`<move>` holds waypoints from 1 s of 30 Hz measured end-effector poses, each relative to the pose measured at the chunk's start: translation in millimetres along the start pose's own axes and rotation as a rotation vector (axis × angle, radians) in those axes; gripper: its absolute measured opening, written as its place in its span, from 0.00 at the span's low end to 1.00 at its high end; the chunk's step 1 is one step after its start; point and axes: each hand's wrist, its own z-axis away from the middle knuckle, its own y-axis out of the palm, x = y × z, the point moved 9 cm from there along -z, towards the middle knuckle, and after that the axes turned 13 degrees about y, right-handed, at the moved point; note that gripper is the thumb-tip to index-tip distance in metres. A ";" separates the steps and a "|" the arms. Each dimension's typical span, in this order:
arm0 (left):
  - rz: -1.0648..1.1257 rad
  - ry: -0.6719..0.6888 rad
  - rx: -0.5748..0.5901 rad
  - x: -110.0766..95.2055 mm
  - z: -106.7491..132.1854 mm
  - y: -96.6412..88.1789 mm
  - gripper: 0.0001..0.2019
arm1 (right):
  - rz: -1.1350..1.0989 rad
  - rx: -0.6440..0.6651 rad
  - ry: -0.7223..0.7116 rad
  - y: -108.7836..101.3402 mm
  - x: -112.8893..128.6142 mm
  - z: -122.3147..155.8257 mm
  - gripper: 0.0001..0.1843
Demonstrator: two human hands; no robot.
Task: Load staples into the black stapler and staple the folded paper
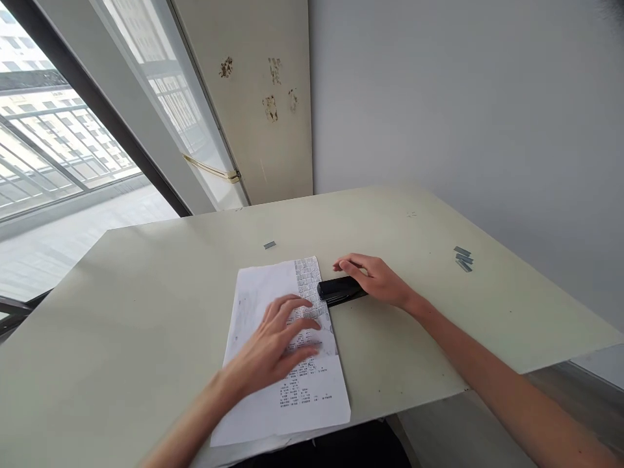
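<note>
A stack of printed white paper sheets [273, 292] lies on the pale table [146, 312] in front of me. My left hand [277, 341] rests flat on the paper, fingers spread, pressing it down. A black stapler [336, 290] sits at the paper's right edge, its mouth at the sheets. My right hand [375, 278] lies over the stapler's rear end, fingers curved along it.
Strips of staples [463, 258] lie on the table at the right, and one small strip [270, 245] beyond the paper. A grey wall stands behind and right; a window and glass door are at the left. The table's near right edge drops off.
</note>
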 end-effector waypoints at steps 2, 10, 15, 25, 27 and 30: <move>-0.032 0.030 0.035 -8.9 6.0 9.3 0.19 | 0.063 -0.031 -0.010 4.8 10.8 -4.0 0.26; -0.159 0.022 0.030 3.3 7.8 21.5 0.28 | 0.315 0.014 0.093 39.6 32.0 -12.2 0.30; -0.153 0.022 0.021 4.9 8.1 25.3 0.28 | 0.382 0.045 0.129 51.9 33.7 -10.6 0.33; -0.135 0.048 -0.034 5.7 10.8 29.6 0.28 | 0.451 0.041 0.149 58.5 28.4 -10.9 0.33; -0.125 0.049 -0.033 5.6 10.7 29.9 0.28 | 0.459 0.046 0.159 59.2 28.7 -10.3 0.33; -0.112 0.041 -0.021 5.7 10.2 30.7 0.28 | 0.467 0.051 0.177 60.1 28.6 -9.7 0.33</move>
